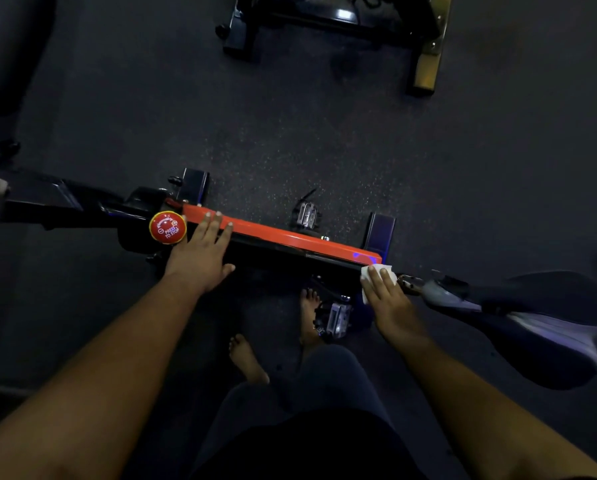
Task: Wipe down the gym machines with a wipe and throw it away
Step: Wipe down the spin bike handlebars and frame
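An exercise bike lies across the view, seen from above, with an orange top bar (290,239) running from left to right. My left hand (203,252) rests flat on the bar's left end, fingers straight, beside a red stop knob (167,227). My right hand (388,299) presses a white wipe (381,271) flat against the frame at the bar's right end. Most of the wipe is hidden under my fingers. The black saddle (546,327) sticks out to the right of that hand.
Pedals show above (305,214) and below (338,318) the bar. My bare feet (248,358) stand on the dark speckled rubber floor beside the lower pedal. Another machine's black and gold base (425,60) stands at the top. A dark padded part (9,53) fills the upper left.
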`<state>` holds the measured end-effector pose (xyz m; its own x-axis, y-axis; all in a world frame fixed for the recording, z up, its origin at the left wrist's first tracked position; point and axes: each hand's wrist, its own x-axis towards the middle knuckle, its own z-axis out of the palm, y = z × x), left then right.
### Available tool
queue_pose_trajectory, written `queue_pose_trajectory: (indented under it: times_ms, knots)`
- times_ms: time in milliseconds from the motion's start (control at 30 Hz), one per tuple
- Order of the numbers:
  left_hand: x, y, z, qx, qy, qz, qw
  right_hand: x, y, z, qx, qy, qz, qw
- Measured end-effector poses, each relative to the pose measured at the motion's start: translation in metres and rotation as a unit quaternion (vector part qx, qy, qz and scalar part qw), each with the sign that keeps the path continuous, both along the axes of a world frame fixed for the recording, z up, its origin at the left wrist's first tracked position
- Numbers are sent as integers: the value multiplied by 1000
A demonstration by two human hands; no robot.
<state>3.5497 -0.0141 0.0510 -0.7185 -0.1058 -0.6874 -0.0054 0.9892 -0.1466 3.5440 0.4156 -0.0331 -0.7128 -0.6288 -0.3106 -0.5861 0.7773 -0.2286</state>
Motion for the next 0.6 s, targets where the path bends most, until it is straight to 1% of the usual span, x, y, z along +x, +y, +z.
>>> queue_pose_trajectory:
  times_ms: [67,133,200,267,333,367,433,500,567,600]
  knots:
    - [-1,-4,1,12,-5,24,1000,-5,-8,-2,35,-12,-3,999]
    - [-3,-6,-1,21,-8,40,999,-23,-24,-11,129,-29,22,991]
    - [-3,-6,-2,18,-13,41,999,-41,-44,-11,216,-61,57,973]
    - [0,-6,-3,9,-20,43,999,-46,-53,-13,257,-48,85,961]
    - [1,-4,0,7,-20,36,999,-36,-47,-11,267,-39,100,958]
    - [2,-3,1,9,-17,33,999,-27,-41,-9,246,-30,93,964]
    - [5,-1,9,15,-6,25,1000,-16,-32,7,184,-62,51,980]
    - [4,2,15,24,-2,17,1000,-13,-33,23,76,-107,-30,991]
    - [7,11,29,41,14,3,999,-12,-47,48,-18,-153,-114,981]
    - [7,18,36,58,26,5,998,-13,-57,57,-62,-155,-139,976]
